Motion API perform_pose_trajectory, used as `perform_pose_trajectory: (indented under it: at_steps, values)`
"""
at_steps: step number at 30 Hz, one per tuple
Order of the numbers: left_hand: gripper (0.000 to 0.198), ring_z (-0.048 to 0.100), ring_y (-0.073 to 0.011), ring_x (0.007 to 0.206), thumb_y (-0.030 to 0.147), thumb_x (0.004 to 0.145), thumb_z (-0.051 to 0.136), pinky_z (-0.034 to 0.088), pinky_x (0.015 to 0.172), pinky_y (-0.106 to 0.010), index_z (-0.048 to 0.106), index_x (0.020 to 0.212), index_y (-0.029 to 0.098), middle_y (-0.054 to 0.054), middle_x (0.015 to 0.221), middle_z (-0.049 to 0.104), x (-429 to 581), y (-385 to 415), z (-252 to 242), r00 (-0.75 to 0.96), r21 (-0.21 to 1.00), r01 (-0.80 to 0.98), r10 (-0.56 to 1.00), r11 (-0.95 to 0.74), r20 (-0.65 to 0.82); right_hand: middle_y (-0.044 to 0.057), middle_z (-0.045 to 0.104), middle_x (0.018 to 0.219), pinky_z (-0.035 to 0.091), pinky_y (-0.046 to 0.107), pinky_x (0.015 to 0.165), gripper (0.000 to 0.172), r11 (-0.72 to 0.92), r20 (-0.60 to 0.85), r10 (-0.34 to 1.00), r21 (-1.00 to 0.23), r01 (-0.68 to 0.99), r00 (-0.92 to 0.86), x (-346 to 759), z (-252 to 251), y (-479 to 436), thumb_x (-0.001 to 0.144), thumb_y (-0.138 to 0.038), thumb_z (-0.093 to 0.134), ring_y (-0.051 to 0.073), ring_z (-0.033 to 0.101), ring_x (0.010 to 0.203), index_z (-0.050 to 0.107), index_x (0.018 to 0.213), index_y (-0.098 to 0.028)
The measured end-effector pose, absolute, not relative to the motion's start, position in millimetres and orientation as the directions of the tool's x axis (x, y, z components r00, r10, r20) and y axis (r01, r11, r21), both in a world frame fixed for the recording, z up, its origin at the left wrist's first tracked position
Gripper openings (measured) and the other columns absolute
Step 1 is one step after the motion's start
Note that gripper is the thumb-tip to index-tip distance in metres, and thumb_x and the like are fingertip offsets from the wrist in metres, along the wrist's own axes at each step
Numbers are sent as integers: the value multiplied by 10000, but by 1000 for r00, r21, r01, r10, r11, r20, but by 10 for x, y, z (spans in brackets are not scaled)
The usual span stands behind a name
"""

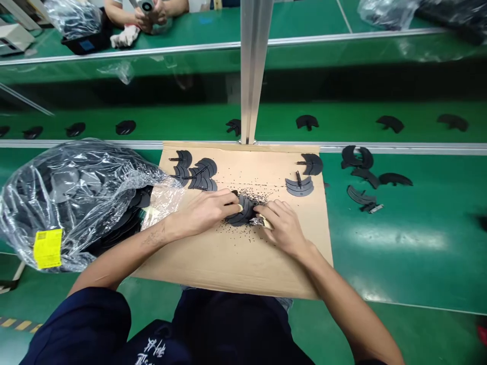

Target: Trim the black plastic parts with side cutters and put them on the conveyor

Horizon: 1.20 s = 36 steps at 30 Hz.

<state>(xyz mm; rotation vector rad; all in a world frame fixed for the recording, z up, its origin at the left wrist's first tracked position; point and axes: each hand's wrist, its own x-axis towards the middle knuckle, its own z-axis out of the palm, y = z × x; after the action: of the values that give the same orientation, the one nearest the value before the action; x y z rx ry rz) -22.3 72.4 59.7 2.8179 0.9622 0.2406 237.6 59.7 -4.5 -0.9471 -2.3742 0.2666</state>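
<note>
Centrally, we list one dark curved part point(243, 212), situated over the middle of the cardboard sheet point(228, 266) amid black shavings point(258, 193), pinched by the fingers of the left hand point(211, 209). We record its long axis as seemingly aslant, near-left to far-right, rounded edge toward the near right, though fingers cover some of it. Against it we enter the right hand point(283, 223), curled around a small metallic tool point(257, 221), its exact kind unclear.
</note>
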Motion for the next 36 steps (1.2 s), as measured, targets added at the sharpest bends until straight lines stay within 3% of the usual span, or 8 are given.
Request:
perform_pose_trajectory:
  at_steps: [6,11,16,20,22,26,32,36]
  values:
    - [268,630,-176,901,188,1051,425,504,736,-273,687,994,182,-61,976,696,-487,1035,584,715,185,648,674,-739,188,61,655,875,374,332,696,192,753,512,658,-457,473,-552,2326,-40,621,908,-50,495,197,522,772,602,982,-192]
    - [205,672,-220,979,183,990,511,546,880,-354,715,1013,177,-87,1029,729,-857,1699,577,553,241,757,792,-607,260,41,626,801,351,316,659,208,779,555,627,-454,432,-547,2278,-101,623,902,-23,472,180,496,716,584,926,-197]
    - [214,684,-271,1098,162,894,593,535,998,-383,752,1037,158,-107,1115,752,-1115,2495,526,176,268,940,973,-211,149,32,586,765,343,309,650,161,770,540,639,-444,458,-549,2316,-156,604,917,-62,479,176,463,701,564,898,-197]
    - [151,708,-282,1073,148,876,640,555,984,-387,770,953,156,-99,1055,766,-1234,2885,526,42,256,965,998,-52,47,27,560,751,329,311,645,149,755,539,655,-428,497,-530,2397,-153,580,951,-99,473,175,451,698,549,872,-201]
    - [150,703,-257,1065,243,925,683,575,958,-408,739,1034,156,-92,1099,741,-1218,2999,529,-10,251,968,1000,14,-15,26,555,750,319,314,646,158,743,530,667,-419,522,-524,2429,-138,567,968,-114,474,173,445,695,550,863,-203]
    - [334,664,-232,1135,375,990,649,588,963,-436,635,1257,175,-99,1282,652,-872,3110,415,-34,291,955,996,55,-77,23,562,749,312,316,647,152,736,515,672,-393,551,-532,2453,-112,557,997,-143,491,167,437,685,566,877,-199]
    - [370,662,-235,1131,378,991,646,594,957,-449,614,1296,171,-107,1309,637,-160,3058,223,-12,429,902,996,48,-85,37,601,748,369,317,635,151,753,525,652,-367,547,-546,2446,-140,604,1000,-149,484,176,496,688,599,912,-190]
    - [247,681,-232,1093,291,1017,591,574,936,-396,657,1206,148,-118,1190,692,-224,2833,501,-53,497,867,999,48,-3,60,649,829,468,337,650,177,758,585,642,-391,522,-495,2452,-142,644,977,-137,526,200,585,735,642,1102,-188]
